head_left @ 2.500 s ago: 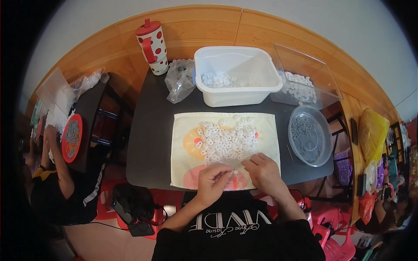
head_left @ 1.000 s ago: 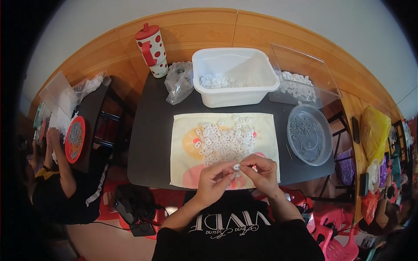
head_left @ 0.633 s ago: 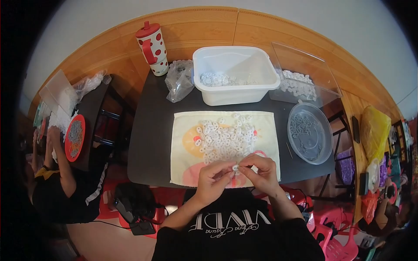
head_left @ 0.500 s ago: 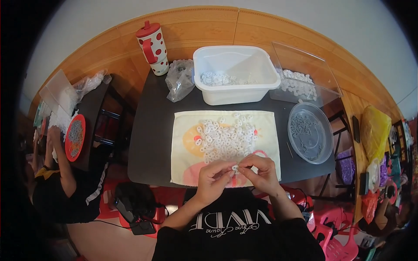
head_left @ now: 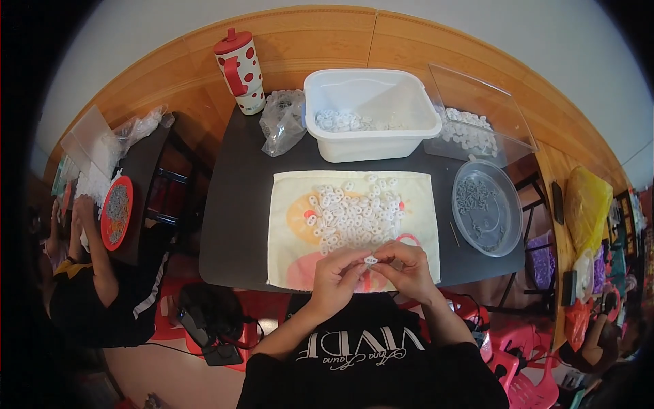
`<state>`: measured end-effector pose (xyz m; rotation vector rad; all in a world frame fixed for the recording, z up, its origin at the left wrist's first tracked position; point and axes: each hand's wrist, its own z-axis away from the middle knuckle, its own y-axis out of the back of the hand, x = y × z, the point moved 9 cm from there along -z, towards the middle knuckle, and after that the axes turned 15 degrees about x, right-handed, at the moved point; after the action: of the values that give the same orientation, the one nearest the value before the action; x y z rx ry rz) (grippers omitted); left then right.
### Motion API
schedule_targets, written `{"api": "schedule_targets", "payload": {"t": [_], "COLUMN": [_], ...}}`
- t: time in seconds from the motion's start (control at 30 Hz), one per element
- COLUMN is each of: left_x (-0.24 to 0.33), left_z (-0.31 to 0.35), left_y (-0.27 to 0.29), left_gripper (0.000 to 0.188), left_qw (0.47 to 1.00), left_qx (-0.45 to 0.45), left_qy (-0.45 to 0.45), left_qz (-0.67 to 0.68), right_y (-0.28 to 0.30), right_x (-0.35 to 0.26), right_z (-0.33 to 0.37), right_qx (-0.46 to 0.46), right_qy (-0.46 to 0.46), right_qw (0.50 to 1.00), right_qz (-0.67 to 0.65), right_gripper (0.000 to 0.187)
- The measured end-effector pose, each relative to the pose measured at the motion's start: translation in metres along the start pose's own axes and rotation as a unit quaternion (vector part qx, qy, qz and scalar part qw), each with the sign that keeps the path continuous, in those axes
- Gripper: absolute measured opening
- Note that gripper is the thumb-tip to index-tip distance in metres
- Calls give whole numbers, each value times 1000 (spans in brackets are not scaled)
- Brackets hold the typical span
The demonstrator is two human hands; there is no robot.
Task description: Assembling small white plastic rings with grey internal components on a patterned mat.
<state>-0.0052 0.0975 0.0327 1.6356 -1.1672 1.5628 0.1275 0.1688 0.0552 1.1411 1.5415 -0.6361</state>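
Between my fingertips is a small white plastic piece with holes, held over the front part of a cream towel. My left hand pinches it from the left. My right hand is closed at its other side, thumb and forefinger together; whether it also holds a tiny grey part cannot be made out. Just beyond my fingers, a loose heap of similar white two-holed pieces is spread over the towel.
At the back stands a white tub with more pieces. A clear box of white parts and a round clear dish of small grey parts are at right. A spotted tumbler and plastic bag stand back left. A co-worker sits left.
The white piece has turned slightly between my fingers and shows more of its face. Both hands stay in nearly the same place; the whole view has shifted a little.
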Motion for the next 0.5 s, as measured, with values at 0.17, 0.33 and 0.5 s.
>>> {"api": "schedule_targets", "payload": {"t": [0.17, 0.33, 0.5], "left_x": [19, 31, 26], "left_z": [-6, -8, -7], "left_y": [-6, -15, -14], "left_gripper": [33, 32, 34], "left_qw": [985, 943, 944], "left_qx": [-26, -41, -35], "left_qy": [-110, -206, -207], "left_qz": [-132, -259, -254], "right_y": [2, -2, -1], "right_x": [1, -3, -6], "right_z": [-1, -5, -8], "right_qx": [14, -14, -17], "right_qy": [15, 64, 69], "right_qw": [1000, 996, 995], "right_qz": [-21, 54, 64], "right_gripper": [22, 24, 23]}}
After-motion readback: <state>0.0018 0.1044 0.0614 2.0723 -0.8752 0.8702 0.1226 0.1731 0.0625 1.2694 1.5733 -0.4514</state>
